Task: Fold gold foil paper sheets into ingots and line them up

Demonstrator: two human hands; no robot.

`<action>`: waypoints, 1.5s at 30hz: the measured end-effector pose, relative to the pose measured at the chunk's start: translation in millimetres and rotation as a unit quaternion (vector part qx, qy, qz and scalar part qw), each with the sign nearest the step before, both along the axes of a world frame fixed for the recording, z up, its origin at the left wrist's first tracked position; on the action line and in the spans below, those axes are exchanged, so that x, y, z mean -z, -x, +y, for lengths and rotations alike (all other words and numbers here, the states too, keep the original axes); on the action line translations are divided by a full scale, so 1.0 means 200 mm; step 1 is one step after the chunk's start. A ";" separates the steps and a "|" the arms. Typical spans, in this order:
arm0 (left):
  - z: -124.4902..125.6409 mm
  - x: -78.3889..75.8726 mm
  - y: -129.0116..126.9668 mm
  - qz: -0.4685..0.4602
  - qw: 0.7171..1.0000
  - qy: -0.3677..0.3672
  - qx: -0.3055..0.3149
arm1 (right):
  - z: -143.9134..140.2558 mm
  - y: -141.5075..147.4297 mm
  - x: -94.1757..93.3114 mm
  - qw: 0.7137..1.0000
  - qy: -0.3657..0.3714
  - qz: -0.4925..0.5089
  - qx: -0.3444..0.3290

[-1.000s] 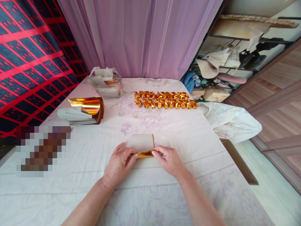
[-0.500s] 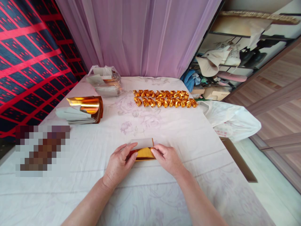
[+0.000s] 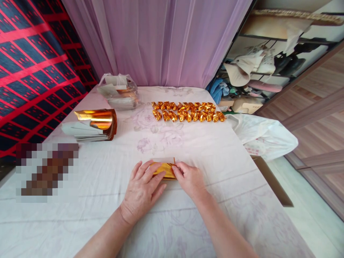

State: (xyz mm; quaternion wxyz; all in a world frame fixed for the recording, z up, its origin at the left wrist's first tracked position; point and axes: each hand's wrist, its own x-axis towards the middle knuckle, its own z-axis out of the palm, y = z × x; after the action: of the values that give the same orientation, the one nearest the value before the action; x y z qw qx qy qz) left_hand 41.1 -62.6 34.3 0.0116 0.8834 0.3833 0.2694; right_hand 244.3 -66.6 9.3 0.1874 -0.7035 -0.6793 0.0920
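A sheet of gold foil paper (image 3: 167, 171), partly folded over, lies on the cloth-covered table in front of me. A pale strip of its reverse side shows along the far edge. My left hand (image 3: 143, 184) rests flat on the left part of the fold, fingers stretched and spread, covering that end. At the right end, my right hand (image 3: 189, 177) pinches the paper's edge between thumb and forefinger. Beyond my hands, several folded gold foil pieces (image 3: 189, 115) stand in two rows.
To the left sits a curled stack of gold foil sheets (image 3: 100, 123). Behind it is a clear plastic bag (image 3: 119, 91) with more sheets. A white plastic bag (image 3: 268, 138) lies past the table's right edge, near shelves with shoes. A blurred patch covers something at left.
My left hand has flattened from a curled grip and now presses on the paper. The gold flap has come down flatter, and the right hand stays at the right end.
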 end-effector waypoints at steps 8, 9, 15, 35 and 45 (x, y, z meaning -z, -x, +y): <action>-0.05 0.08 -0.05 0.049 0.996 0.039 0.065 | 0.00 0.01 0.01 1.000 -0.005 -0.023 0.016; -0.04 0.08 -0.05 0.052 0.996 0.040 0.064 | 0.00 0.01 0.01 1.000 -0.009 -0.018 0.017; -0.04 0.09 -0.04 0.054 0.996 0.057 0.050 | 0.00 0.00 0.03 0.998 -0.049 0.034 0.030; -0.02 0.12 -0.04 0.067 0.994 0.082 0.040 | 0.00 -0.02 -0.03 0.996 -0.027 0.005 -0.085; -0.02 0.12 -0.04 0.077 0.993 0.079 0.043 | 0.01 -0.02 -0.04 0.997 -0.006 -0.007 -0.079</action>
State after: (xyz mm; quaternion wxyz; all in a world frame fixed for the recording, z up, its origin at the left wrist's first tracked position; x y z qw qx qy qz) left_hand 48.5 -65.8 9.5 0.0637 0.9137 0.3645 0.1682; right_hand 247.9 -65.4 17.8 0.1791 -0.6469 -0.7349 0.0973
